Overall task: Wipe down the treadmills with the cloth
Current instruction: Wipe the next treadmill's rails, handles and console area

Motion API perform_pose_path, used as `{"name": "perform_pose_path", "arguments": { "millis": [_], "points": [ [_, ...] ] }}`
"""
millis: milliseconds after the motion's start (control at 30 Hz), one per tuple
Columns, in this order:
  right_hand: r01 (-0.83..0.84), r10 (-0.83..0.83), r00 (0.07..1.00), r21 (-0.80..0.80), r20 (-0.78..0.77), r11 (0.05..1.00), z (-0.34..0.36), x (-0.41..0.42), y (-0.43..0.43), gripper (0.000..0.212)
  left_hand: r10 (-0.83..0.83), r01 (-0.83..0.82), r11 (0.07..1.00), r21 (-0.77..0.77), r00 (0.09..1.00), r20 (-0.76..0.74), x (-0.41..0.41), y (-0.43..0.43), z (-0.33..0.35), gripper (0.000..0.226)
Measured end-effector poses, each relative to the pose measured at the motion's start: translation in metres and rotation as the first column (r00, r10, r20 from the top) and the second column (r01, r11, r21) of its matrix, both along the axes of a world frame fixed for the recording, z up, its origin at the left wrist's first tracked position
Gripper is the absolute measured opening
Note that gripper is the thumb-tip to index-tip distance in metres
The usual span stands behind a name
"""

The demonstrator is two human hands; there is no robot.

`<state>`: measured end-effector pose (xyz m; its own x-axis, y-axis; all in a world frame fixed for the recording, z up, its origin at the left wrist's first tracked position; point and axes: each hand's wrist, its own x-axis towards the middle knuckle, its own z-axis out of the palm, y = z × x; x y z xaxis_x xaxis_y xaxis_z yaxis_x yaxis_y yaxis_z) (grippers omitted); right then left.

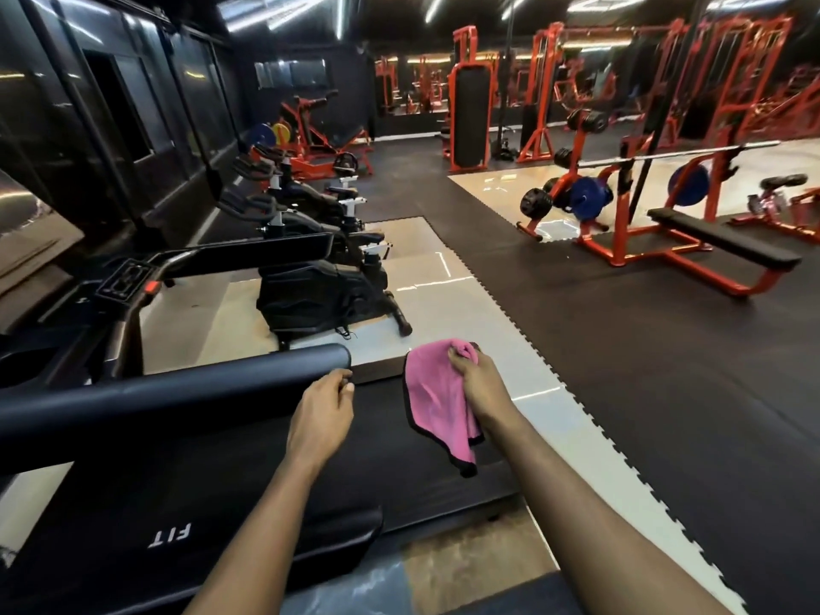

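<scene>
Cloth (432, 406) hangs pink from my right hand (477, 379), bunched in its grip, just right of my left hand (321, 412), which is loosely curled and holds nothing. I think wiping is about to start: next, lay the cloth on the black rail (177, 392) by my left fingertips (344, 379). The treadmill (177, 503) is cut off past my left hand, and I cannot tell if that hand touches the rail.

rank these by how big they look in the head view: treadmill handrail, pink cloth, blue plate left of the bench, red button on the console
1. treadmill handrail
2. pink cloth
3. blue plate
4. red button
The cloth is much nearer the camera than the plate, so their true order is unsure.
</scene>
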<state>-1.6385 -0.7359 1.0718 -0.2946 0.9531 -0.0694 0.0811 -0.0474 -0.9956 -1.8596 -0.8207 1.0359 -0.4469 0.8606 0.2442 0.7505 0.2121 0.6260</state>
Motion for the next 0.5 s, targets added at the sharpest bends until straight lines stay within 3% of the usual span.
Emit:
{"name": "perform_pose_path", "arguments": {
  "millis": [333, 500],
  "points": [
    [-0.141, 0.147, 0.986, -0.074, 0.078, 0.987, -0.018, -0.044, 0.171, 0.020, 0.176, -0.171, 0.984, -0.049, 0.976, 0.127, -0.039, 0.163, -0.037, 0.026],
    [-0.197, 0.201, 0.979, -0.100, 0.036, 0.975, -0.015, -0.083, 0.247, 0.022, 0.214, -0.214, 0.977, -0.013, 0.967, 0.141, -0.061, 0.227, -0.031, 0.021]
  ]
}}
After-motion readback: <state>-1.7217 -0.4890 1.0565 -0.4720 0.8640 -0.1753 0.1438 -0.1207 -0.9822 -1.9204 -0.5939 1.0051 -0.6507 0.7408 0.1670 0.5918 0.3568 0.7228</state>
